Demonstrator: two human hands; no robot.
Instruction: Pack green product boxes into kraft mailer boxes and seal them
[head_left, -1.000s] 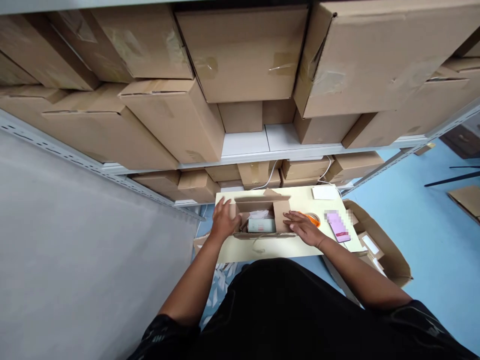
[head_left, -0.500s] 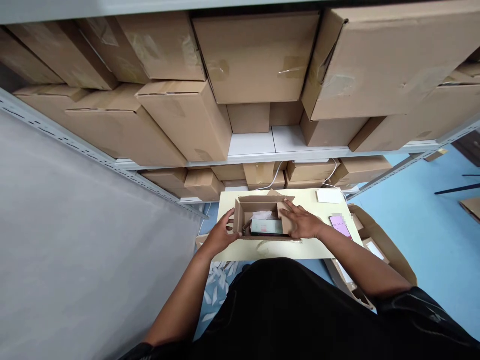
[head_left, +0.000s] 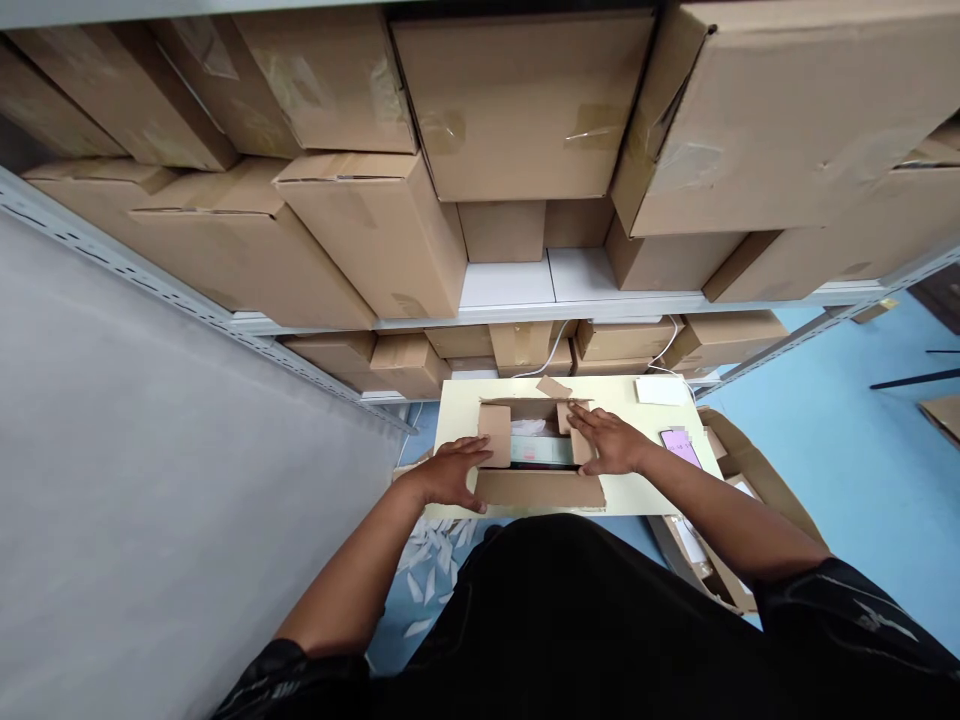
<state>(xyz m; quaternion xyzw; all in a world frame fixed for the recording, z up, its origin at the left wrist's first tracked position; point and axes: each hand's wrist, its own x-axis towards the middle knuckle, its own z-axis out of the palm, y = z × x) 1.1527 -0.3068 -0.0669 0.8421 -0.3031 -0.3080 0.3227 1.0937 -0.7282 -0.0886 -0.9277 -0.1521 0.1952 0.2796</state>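
An open cardboard box [head_left: 540, 488] sits on the pale yellow table in front of me, its near long flap leaning outward toward me. Inside lie a pale green carton [head_left: 541, 452] and some white wrapping [head_left: 528, 427], partly covered by the short end flaps. My left hand [head_left: 452, 472] is at the box's left end, fingers apart, fingertips against the folded-in left flap [head_left: 496, 436]. At the other end, my right hand [head_left: 609, 441] lies spread over the right flap [head_left: 580, 447]. Neither hand is wrapped around anything.
A phone [head_left: 679, 447] and a white block [head_left: 660, 390] lie on the table [head_left: 630, 490]. Shelves of cardboard boxes [head_left: 525, 110] rise beyond it. A large open carton [head_left: 757, 480] stands at the right; white scraps [head_left: 424, 580] litter the floor at left.
The left end flap has been folded inward over the box's opening. The near long flap has tipped outward toward me. My left hand has shifted slightly at the left end; my right stays on its flap.
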